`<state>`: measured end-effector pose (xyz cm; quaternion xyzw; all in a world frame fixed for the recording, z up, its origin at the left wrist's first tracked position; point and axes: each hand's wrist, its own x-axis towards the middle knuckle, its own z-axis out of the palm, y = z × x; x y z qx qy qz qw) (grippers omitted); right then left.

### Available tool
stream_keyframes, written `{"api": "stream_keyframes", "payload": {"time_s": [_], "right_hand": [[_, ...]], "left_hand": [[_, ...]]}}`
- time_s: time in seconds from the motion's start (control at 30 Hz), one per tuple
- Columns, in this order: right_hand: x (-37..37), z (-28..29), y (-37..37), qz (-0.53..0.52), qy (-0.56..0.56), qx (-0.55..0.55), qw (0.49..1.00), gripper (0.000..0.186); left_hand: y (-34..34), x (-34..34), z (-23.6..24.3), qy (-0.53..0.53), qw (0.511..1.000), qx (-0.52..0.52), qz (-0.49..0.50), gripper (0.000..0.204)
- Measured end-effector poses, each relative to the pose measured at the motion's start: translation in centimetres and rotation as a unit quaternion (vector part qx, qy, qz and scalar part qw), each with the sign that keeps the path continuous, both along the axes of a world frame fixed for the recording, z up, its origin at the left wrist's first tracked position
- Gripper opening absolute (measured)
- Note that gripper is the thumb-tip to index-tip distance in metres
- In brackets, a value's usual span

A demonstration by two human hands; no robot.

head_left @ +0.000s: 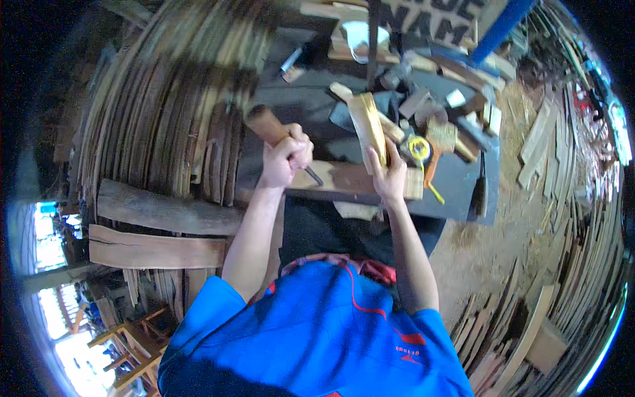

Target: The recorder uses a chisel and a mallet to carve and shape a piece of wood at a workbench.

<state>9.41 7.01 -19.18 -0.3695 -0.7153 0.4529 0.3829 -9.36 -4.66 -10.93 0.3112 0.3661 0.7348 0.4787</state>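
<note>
My left hand (289, 157) is wrapped round a chisel (266, 126) with a thick brown wooden handle. The chisel slants, and its dark metal blade comes out below my fist with its end over a wooden board (347, 177). Whether the blade touches the wood, I cannot tell. That board lies across the near side of the dark bench. In my right hand (391, 177) is a long pale wood block (368, 122), gripped at its near end and pointing away from me. Its far end is above the bench, apart from the chisel.
Right of my right hand lie a yellow tape measure (418, 147), an orange-handled tool (431, 165) and several wood offcuts (415, 102). A dark bench top (456, 192) carries them. Stacked planks (165, 112) rise on the left; more planks (562, 218) line the dirt floor at right.
</note>
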Motion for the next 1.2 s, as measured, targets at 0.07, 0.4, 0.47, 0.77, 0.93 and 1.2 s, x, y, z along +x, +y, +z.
{"api": "stream_keyframes", "payload": {"time_s": [0.07, 0.4, 0.47, 0.77, 0.93, 1.2], "right_hand": [[0.5, -1.2, 0.2, -0.011, 0.0, -0.02, 1.0, 0.045], [1.0, -1.6, -0.5, 0.012, 0.031, -0.003, 0.999, 0.043], [0.9, -1.5, -0.6, -0.001, 0.017, -0.021, 1.0, 0.043], [1.2, -2.8, -0.1, -0.01, 0.008, 0.009, 1.0, 0.043], [0.7, -2.0, -0.6, -0.001, 0.006, -0.037, 0.999, 0.049], [0.8, -0.2, -0.3, -0.003, -0.003, -0.038, 0.999, 0.047]], "left_hand": [[1.4, 0.1, -1.1, -0.009, 0.999, -0.033, 0.024, 0.025], [-0.8, 3.7, -1.8, 0.002, 0.995, -0.016, 0.101, 0.026], [-1.6, 4.1, -2.2, 0.012, 0.996, -0.004, 0.093, 0.024], [-1.1, 3.2, -2.2, -0.061, 0.991, 0.0, 0.115, 0.021], [-2.0, 2.2, -1.2, -0.023, 0.987, 0.022, 0.16, 0.026], [-1.6, 2.1, -0.9, 0.01, 0.987, 0.003, 0.159, 0.028]]}}
